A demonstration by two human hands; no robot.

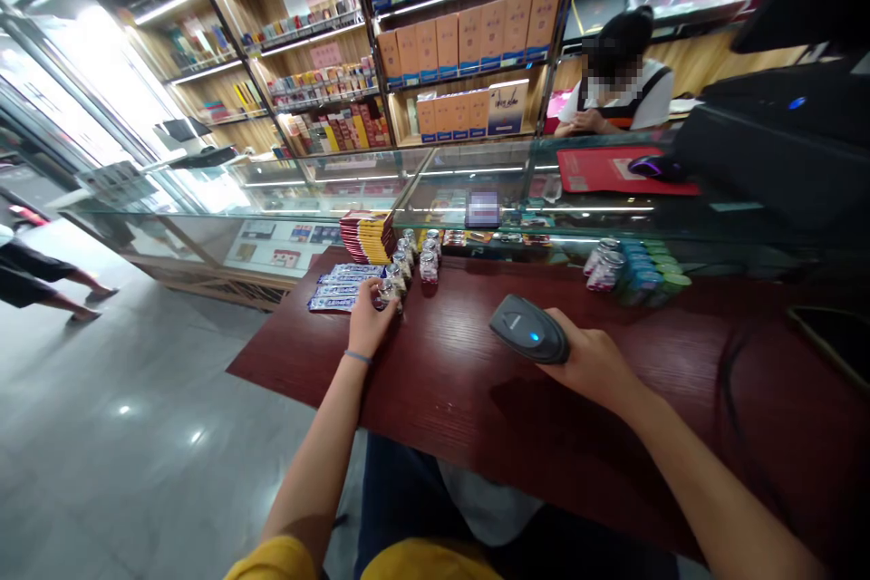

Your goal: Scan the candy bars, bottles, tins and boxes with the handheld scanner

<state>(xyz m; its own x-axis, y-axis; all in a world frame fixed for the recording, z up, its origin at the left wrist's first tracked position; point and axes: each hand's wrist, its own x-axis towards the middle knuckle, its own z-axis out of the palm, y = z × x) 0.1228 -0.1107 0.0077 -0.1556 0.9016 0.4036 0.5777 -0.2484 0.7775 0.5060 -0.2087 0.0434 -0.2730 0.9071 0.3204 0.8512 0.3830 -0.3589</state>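
Note:
My right hand (591, 353) is wrapped round the handle of a dark grey barcode scanner (526, 326), which shows a small blue light and is held over the dark red wooden table (449, 362). At the left, my left hand (371, 317) has its fingers closed around a small clear jar (387, 290), the nearest of a row of similar jars. Just left of it lie several blue-and-white packets (336, 290). Behind these stands a stack of red and yellow packs (367, 237). A second short row of jars (429, 265) stands to the right.
Blue and green cans (656, 276) and silver-topped jars (604, 265) stand at the table's right back. A glass counter (326, 186) runs behind, bearing a red mat (598, 170) and a mouse (656, 167). Beyond it is a seated person (618, 100). A cable (730, 390) lies at right.

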